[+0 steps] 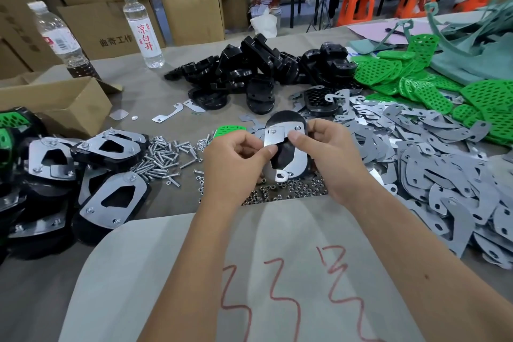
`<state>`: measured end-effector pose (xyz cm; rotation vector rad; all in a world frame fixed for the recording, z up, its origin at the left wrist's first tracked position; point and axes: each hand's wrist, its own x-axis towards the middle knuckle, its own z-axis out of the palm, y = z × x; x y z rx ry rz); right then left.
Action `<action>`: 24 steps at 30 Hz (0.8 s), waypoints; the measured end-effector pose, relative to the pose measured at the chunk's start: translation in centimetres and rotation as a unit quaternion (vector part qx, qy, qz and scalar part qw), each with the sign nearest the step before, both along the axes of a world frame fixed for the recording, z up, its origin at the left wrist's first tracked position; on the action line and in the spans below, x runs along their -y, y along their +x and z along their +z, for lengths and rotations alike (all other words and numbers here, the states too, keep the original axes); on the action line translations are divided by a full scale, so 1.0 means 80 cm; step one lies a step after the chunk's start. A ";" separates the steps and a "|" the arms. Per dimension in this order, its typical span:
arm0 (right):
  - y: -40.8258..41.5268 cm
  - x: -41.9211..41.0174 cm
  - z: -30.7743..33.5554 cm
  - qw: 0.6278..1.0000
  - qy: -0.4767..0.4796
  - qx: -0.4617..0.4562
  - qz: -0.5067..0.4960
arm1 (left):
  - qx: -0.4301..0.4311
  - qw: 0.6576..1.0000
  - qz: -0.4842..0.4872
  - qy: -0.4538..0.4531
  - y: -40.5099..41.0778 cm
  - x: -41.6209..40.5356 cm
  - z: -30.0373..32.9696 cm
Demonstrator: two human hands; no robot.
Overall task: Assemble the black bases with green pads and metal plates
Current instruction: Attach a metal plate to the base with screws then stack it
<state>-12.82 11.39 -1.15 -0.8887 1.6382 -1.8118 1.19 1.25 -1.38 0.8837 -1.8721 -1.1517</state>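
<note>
My left hand (236, 158) and right hand (330, 153) are both pinching a small metal plate (273, 136) against the black base (286, 153), above the nuts (280, 191).

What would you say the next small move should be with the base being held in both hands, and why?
Probably seat the small metal plate flat and line up its hole, then reach for a screw. The left hand and right hand both pinch that plate over the black base, which already carries a curved plate. The screws and nuts lie loose on the table just below.
</note>
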 end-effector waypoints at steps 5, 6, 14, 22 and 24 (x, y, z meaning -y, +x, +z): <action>0.000 -0.002 0.001 1.000 0.003 0.007 0.003 | -0.060 0.996 -0.036 0.049 0.002 0.004 0.000; -0.001 -0.002 0.001 1.000 0.004 0.007 0.005 | -0.070 0.994 -0.046 0.065 0.002 0.005 0.000; -0.005 -0.001 -0.002 1.000 -0.002 -0.008 -0.001 | -0.099 0.979 -0.072 0.161 -0.005 -0.002 -0.003; -0.003 0.000 -0.004 1.000 0.021 -0.010 -0.017 | -0.033 0.998 -0.014 0.061 -0.008 -0.010 0.000; -0.003 0.000 -0.004 1.000 0.017 -0.008 -0.008 | -0.023 0.999 0.002 0.028 -0.006 -0.012 0.002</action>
